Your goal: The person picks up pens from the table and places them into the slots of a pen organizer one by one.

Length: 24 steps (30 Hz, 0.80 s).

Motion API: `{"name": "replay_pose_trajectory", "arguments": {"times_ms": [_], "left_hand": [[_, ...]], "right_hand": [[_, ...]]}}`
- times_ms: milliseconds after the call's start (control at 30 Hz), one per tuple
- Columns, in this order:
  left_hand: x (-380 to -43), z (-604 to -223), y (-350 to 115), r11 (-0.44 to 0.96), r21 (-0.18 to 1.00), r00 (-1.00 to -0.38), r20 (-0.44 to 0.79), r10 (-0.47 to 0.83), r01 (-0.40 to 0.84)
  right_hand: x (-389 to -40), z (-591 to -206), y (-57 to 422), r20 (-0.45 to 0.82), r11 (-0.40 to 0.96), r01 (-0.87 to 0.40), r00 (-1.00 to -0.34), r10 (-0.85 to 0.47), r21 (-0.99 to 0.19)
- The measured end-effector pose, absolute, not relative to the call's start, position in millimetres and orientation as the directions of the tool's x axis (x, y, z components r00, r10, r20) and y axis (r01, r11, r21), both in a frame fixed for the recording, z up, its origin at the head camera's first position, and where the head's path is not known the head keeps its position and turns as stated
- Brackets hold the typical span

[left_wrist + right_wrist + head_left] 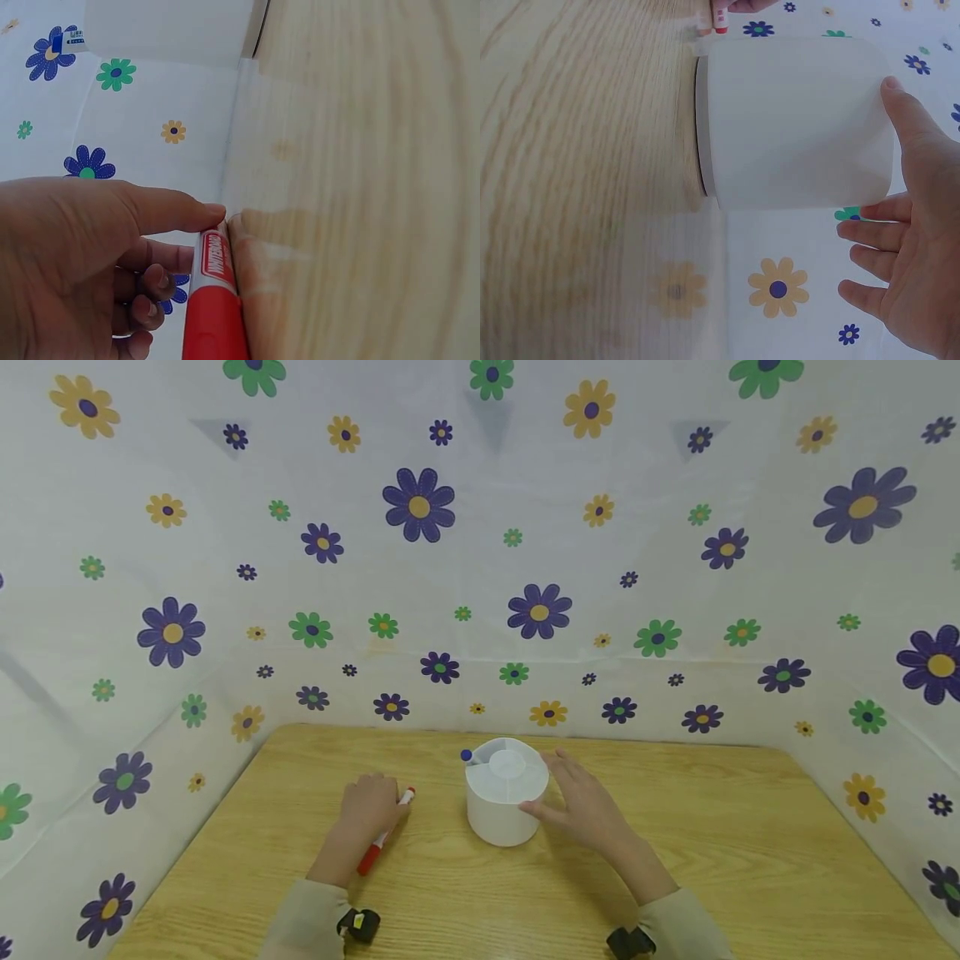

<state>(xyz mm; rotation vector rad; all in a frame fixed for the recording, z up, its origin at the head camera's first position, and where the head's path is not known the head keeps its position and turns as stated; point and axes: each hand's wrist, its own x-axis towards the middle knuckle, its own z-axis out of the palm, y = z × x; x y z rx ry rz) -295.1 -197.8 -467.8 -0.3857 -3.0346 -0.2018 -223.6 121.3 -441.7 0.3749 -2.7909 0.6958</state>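
Observation:
A red-and-white whiteboard marker (371, 855) lies slantwise on the wooden table, its red cap end toward the front. My left hand (369, 810) pinches it between thumb and forefinger; WHITEBOARD can be read on its label (217, 255) in the left wrist view. To its right stands a round white desk organizer (502, 818) with divided compartments on top. A blue-tipped marker (467, 755) leans out of its left compartment. At the organizer's right side is my right hand (588, 810), thumb at the upper rim and the other fingers extended around the far side.
The wooden table (712, 835) spreads out on both sides of the organizer. A white cloth (420, 577) with purple, green and yellow flowers hangs along the back and both sides. Black wrist cameras (362, 925) sit at both cuffs.

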Motion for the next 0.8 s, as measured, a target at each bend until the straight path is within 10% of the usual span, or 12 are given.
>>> {"name": "replay_pose_trajectory", "arguments": {"times_ms": [800], "left_hand": [[-282.0,-438.1,-188.1,0.935,0.211,-0.951,0.183,0.249,0.285]], "right_hand": [[-217.8,-445.7,120.8,0.342,0.844,-0.333,-0.920,-0.193,-0.420]]}}
